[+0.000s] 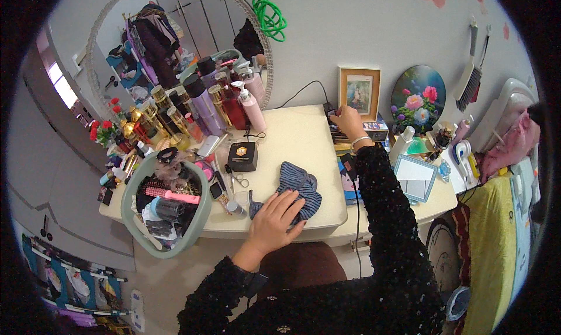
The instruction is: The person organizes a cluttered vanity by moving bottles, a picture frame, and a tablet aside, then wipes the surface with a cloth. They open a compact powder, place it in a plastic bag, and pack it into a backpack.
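On the cream dressing table (298, 124), my left hand (276, 221) lies with spread fingers on a blue-and-black striped cloth (298, 177). My right hand (349, 122) reaches to the back of the table, its fingertips at a small black object beside the framed picture (368, 89); whether they grip it is hidden. A black cable (307, 92) runs along the wall to that spot. A black plug or adapter (348, 165) on another cord hangs below my right wrist. Left of the cloth are a black box (243, 156) and small scissors (241, 180).
A green basket (127, 203) with a pink brush (188, 197) stands at the table's left edge. Many bottles (206, 103) crowd before the round mirror (94, 41). At right are a flower-painted disc (418, 98), a white bottle (401, 142) and a blue-framed mirror (416, 177).
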Available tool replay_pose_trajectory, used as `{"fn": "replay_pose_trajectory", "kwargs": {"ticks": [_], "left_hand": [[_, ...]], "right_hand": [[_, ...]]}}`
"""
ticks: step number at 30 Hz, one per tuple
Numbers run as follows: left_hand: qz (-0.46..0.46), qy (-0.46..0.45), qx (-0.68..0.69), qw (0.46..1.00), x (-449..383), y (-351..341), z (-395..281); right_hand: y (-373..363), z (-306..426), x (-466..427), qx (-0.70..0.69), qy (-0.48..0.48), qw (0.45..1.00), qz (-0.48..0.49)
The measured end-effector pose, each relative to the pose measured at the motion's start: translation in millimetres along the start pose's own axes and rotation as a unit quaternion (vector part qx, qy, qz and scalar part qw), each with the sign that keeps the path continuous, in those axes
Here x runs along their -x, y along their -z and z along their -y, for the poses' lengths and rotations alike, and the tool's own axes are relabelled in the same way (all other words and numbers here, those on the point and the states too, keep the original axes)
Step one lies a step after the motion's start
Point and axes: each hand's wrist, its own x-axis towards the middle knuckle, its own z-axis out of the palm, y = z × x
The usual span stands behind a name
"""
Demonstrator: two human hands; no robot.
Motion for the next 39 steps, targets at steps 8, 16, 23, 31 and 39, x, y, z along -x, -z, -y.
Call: {"fn": "replay_pose_trajectory", "kwargs": {"ticks": [8,16,23,31,39], "left_hand": [[0.005,0.001,-0.002,1.000,-0.7,0.6,-1.1],[0.006,-0.003,-0.010,1.000,-0.6,0.9,-0.8],[0.003,-0.006,-0.008,1.000,-1.2,1.3,-0.4],[-0.014,0.096,0.050,0.994,-4.5,0.3,-2.9],[-0.194,0.308,0.328,0.872,-69.5,-32.5,25.5]], "right_hand": [[7.6,11.5,2.8,0.138,0.003,0.990,0.029],[-0.4,1.5,5.5,0.118,0.071,0.988,-0.075],[3.5,8.3,4.4,0.152,0.030,0.988,0.002],[30.5,31.4,24.7,0.040,0.128,0.983,-0.123],[73.4,42.5,96.5,-0.355,0.099,0.924,0.100]]}}
